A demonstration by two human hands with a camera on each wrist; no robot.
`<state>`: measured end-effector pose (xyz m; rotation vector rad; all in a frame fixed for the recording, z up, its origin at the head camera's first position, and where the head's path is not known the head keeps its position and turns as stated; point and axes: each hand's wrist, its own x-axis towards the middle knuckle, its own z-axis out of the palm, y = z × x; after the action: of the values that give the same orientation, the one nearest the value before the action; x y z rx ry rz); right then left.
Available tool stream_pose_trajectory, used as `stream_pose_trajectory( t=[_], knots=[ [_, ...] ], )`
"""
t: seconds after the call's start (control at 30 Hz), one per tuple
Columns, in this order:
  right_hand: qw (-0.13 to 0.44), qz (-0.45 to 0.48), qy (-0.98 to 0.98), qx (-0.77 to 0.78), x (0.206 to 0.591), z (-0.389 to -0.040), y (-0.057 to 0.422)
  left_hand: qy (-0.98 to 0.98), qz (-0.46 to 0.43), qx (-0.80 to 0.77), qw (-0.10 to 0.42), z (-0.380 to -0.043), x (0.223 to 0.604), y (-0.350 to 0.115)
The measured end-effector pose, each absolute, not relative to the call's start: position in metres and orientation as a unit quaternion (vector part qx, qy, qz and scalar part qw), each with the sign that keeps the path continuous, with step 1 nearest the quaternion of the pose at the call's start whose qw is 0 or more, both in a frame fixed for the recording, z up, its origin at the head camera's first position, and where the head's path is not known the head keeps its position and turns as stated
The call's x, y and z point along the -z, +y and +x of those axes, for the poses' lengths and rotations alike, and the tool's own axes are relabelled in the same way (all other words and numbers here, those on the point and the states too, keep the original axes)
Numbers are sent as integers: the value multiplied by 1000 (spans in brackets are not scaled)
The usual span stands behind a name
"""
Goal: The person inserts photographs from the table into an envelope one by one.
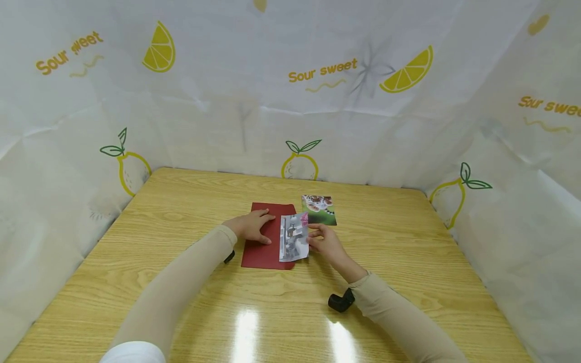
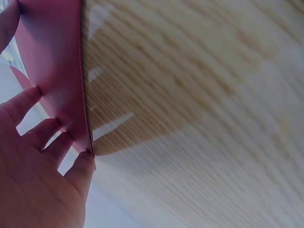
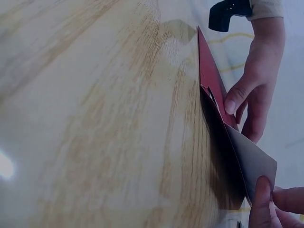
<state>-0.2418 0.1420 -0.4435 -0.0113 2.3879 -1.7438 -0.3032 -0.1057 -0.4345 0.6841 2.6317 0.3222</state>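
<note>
A flat red paper envelope or folder [image 1: 258, 258] lies on the table. My left hand [image 1: 252, 226] rests on it with spread fingers; the left wrist view shows those fingertips [image 2: 33, 92] touching its red surface. With thumb and fingers, my right hand [image 1: 328, 246] pinches the right edge of a printed picture [image 1: 294, 244], mostly grey with a pink patch. This picture overlaps the red piece's right side, and its held end is raised off the table in the right wrist view. Whether its other end is tucked inside cannot be told.
A tiger picture card [image 1: 323, 217] with a green background lies just behind the right hand. The wooden table [image 1: 386, 232] is bordered by a white curtain [image 1: 218, 116] with lemon prints. Black wrist devices [image 1: 341, 301] sit at the sleeves.
</note>
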Motion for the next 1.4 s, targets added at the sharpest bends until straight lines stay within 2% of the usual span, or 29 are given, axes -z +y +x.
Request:
stream_pose_trajectory(
  t=[1.4],
  knots=[
    [89, 3, 832, 548, 440, -252, 126, 943, 239, -120, 197, -300, 432, -106]
  ],
)
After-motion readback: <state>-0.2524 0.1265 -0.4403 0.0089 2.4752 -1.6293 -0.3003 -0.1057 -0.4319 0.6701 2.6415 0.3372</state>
